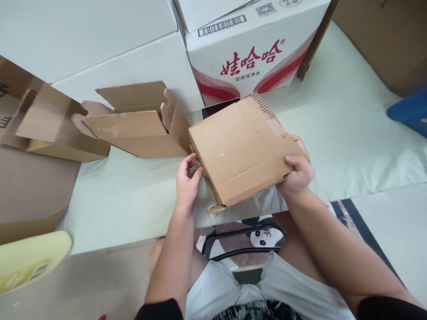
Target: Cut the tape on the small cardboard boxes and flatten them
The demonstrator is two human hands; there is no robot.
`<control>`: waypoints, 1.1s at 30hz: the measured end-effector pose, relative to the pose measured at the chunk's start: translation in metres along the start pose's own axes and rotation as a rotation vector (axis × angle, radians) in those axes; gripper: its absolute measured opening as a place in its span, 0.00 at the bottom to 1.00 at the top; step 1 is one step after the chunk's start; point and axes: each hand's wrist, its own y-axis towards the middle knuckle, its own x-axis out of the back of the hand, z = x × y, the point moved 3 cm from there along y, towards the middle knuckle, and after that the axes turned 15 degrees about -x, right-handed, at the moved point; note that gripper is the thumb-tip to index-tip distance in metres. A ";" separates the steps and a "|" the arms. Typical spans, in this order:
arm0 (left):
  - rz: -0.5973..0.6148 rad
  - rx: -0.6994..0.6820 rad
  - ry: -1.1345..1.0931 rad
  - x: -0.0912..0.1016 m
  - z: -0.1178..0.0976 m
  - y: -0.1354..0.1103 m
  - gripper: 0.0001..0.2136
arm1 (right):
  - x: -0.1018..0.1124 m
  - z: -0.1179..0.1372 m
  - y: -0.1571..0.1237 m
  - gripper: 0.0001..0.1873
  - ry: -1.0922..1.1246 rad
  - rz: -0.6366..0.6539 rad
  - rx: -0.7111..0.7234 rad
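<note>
A flattish brown cardboard box (238,146) is held tilted above the pale green cloth, in front of my body. My right hand (298,166) grips its right end, thumb on top and the other fingers mostly hidden beneath. At the box's left edge, my left hand (189,178) has its fingers curled against the narrow side, by a loose flap (216,209). The undersides of those fingers are partly hidden. Behind the box, a dark flat object with a light rim (218,108) shows in part.
An open cardboard box (133,135) stands to the left, with more brown cartons (66,129) beyond it. A white carton with red print (250,62) stands at the back. A yellow object (36,260) is at lower left, a blue one (408,111) at far right.
</note>
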 end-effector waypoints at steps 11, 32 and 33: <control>0.015 0.000 -0.034 -0.004 -0.006 0.000 0.15 | 0.002 -0.003 0.003 0.18 0.020 -0.002 -0.063; 0.024 -0.017 -0.055 -0.006 -0.006 0.002 0.13 | 0.003 -0.003 0.003 0.18 -0.014 0.041 -0.059; 0.021 -0.011 -0.056 -0.007 -0.006 0.001 0.13 | 0.002 -0.002 0.003 0.18 -0.007 0.035 -0.061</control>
